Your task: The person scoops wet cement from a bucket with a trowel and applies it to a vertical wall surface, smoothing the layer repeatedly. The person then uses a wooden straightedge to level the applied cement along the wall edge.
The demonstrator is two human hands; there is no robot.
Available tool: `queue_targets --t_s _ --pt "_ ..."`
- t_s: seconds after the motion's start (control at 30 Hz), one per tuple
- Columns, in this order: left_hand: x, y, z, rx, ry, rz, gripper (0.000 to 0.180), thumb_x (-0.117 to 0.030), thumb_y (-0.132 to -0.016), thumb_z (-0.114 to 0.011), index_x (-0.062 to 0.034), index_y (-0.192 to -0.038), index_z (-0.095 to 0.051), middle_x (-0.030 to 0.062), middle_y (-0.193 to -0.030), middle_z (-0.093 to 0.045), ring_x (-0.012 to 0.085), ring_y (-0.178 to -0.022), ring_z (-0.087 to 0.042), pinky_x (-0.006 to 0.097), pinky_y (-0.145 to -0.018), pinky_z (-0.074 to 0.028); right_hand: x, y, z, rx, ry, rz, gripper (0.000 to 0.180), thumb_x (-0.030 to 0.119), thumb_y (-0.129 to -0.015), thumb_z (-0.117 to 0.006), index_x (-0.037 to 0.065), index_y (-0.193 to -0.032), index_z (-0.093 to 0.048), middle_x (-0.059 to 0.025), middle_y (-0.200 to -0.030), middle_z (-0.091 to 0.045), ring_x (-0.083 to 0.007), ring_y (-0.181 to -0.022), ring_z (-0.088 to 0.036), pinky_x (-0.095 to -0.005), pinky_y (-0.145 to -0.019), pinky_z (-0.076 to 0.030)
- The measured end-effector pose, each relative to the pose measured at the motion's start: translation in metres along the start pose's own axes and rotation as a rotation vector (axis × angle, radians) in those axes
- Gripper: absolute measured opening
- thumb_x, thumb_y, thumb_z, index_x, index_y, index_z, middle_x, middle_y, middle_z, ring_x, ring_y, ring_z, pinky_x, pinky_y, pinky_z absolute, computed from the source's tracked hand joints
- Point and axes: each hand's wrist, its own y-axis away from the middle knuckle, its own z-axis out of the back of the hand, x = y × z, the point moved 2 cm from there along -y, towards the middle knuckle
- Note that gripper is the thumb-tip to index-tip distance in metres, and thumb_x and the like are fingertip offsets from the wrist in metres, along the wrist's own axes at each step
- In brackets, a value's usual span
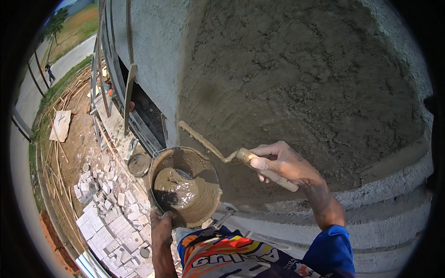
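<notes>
My right hand (pixel 282 164) is closed round the handle of a trowel (pixel 204 142), whose mortar-caked blade is seen edge-on against the wall. Wet grey mortar (pixel 296 88) covers a broad patch of that wall, rougher toward the right. At my waist, my left hand (pixel 162 222) grips the near left rim of a bucket (pixel 211 194). Inside the bucket lies wet, shiny mortar (pixel 185 190); part of it is in shadow. The fingers of my left hand are partly hidden by the bucket's side.
Pale dry wall (pixel 160 51) borders the mortar on the left. Wooden boards (pixel 129 99) stand beside a dark opening. Far below on the left are a second bucket (pixel 139 164), a heap of white blocks (pixel 111 217) and scattered planks. A person (pixel 49 74) is on the distant road.
</notes>
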Motion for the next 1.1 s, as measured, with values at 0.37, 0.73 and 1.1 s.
queue_targets --t_s 0.37,0.73,1.1 --pt "-0.014 0.005 -0.010 0.064 -0.076 -0.009 0.038 -0.009 -0.085 -0.065 -0.0002 -0.121 -0.055 0.0108 -0.090 -0.064 0.0214 -0.075 -0.062 0.036 -0.066 -0.051 0.029 0.083 0.013 -0.770 0.502 0.226 0.045 0.030 -0.095 -0.073 -0.005 -0.122 -0.069 -0.0066 -0.092 -0.060 -0.0152 -0.079 -0.063 -0.0322 -0.069 -0.052" --pt "-0.039 0.016 -0.022 0.077 -0.319 -0.439 0.036 -0.004 -0.086 -0.067 0.0048 -0.118 -0.055 0.0237 -0.101 -0.071 0.0337 -0.076 -0.073 0.043 -0.069 -0.056 -0.115 -0.069 -0.133 0.034 0.967 0.226 0.034 0.011 -0.090 -0.068 0.000 -0.122 -0.068 -0.0158 -0.124 -0.060 -0.0345 -0.106 -0.068 -0.0469 -0.083 -0.059" --pt "-0.024 -0.013 0.030 -0.079 0.085 -0.006 0.038 -0.010 -0.080 -0.065 0.0017 -0.115 -0.056 0.0158 -0.101 -0.065 0.0247 -0.085 -0.065 0.036 -0.073 -0.057 0.017 -0.062 -0.047 0.180 0.033 0.187 0.048 0.038 -0.098 -0.071 0.001 -0.128 -0.070 -0.0069 -0.093 -0.064 -0.0121 -0.072 -0.065 -0.0293 -0.061 -0.054"
